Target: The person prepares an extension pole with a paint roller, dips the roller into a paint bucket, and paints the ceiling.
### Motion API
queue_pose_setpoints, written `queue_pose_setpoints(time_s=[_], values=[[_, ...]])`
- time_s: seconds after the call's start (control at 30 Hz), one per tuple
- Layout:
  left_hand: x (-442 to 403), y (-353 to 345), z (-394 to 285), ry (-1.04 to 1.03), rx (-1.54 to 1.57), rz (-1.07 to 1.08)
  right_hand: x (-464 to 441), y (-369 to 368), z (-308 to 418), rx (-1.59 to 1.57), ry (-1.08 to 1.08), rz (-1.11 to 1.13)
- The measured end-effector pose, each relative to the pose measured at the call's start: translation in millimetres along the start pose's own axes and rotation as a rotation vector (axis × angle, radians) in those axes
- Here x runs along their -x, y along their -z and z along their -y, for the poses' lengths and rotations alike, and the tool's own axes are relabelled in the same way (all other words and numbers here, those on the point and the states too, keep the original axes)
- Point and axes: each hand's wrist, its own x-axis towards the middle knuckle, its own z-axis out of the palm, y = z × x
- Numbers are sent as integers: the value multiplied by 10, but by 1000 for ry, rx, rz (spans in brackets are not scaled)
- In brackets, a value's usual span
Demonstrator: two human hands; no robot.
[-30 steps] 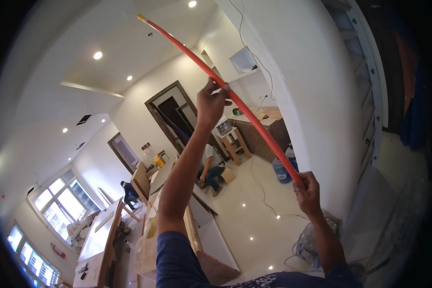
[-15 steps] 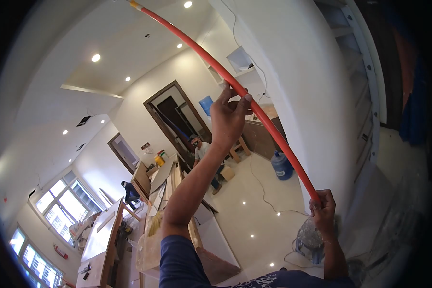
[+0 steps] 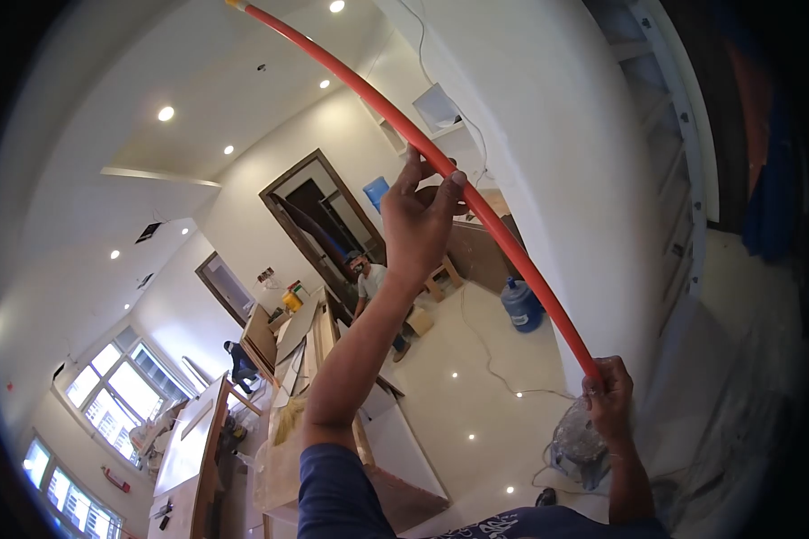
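Note:
A long red pole point(image 3: 512, 245) runs from the upper left of the head view down to the lower right, and its far end carries a yellowish fitting point(image 3: 236, 4). What lies beyond that fitting is cut off by the top edge. My left hand point(image 3: 422, 216) pinches the pole near its middle, between thumb and fingers. At the bottom end, my right hand point(image 3: 609, 395) is wrapped round the pole. The pole slants upward in front of a white wall point(image 3: 548, 153).
Below my right hand sits a bucket-like container point(image 3: 581, 445) in clear plastic, with a cable by it. A blue water jug point(image 3: 521, 305) stands on the shiny floor. Boards cover a workbench point(image 3: 333, 346). One person point(image 3: 369, 280) sits beyond it; another point(image 3: 240, 364) is farther left.
The view has shifted slightly, and the pole's yellowish end sits a little farther left and higher in it. Both hands keep their grip at the same places on the pole.

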Motion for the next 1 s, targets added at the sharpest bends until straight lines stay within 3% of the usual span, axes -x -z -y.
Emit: queue_pose_setpoints(time_s=[1.0], values=[[-171,-69,469,8,50,27,-401,78,-345,20,55,21]])
